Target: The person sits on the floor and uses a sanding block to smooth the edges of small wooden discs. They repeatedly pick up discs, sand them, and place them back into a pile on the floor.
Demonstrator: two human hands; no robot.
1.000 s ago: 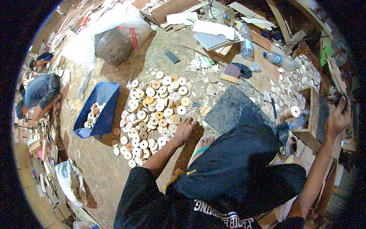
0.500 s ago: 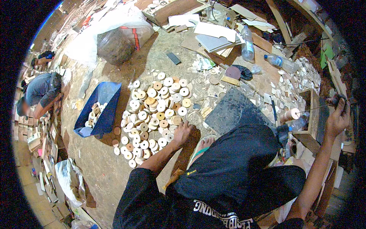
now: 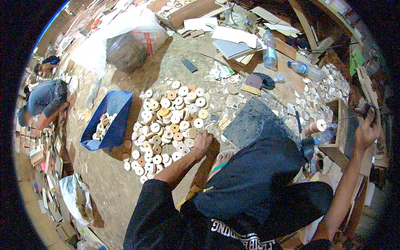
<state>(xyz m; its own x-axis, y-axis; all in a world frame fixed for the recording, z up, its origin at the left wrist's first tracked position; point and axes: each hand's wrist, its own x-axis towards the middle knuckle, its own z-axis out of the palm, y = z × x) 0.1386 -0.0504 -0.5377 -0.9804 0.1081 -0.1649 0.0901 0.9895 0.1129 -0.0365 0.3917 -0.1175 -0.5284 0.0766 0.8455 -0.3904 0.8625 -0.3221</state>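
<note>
Small round wooden discs (image 3: 168, 129), most with a hole in the middle, lie in a loose pile on the floor before me. My left hand (image 3: 202, 143) is at the right edge of this pile, fingers curled inward; whatever they may hold is hidden. Far to the right, my right hand (image 3: 367, 130) is closed around the dark end of a thin metal rod (image 3: 346, 118). A short stack of discs (image 3: 316, 127) is threaded on the rod's other end, beside an open wooden box (image 3: 333, 151).
A blue container (image 3: 123, 121) with some discs stands left of the pile. A dark flat board (image 3: 254, 121) lies by my knee. Plastic bottles (image 3: 270, 52), wood scraps (image 3: 235, 35) and a white sack (image 3: 89, 52) lie farther off. Another person (image 3: 46, 98) bends over at far left.
My left hand has shifted slightly to the right along the pile's edge, its fingers more curled. My right hand, with the rod and stacked discs, has barely moved.
</note>
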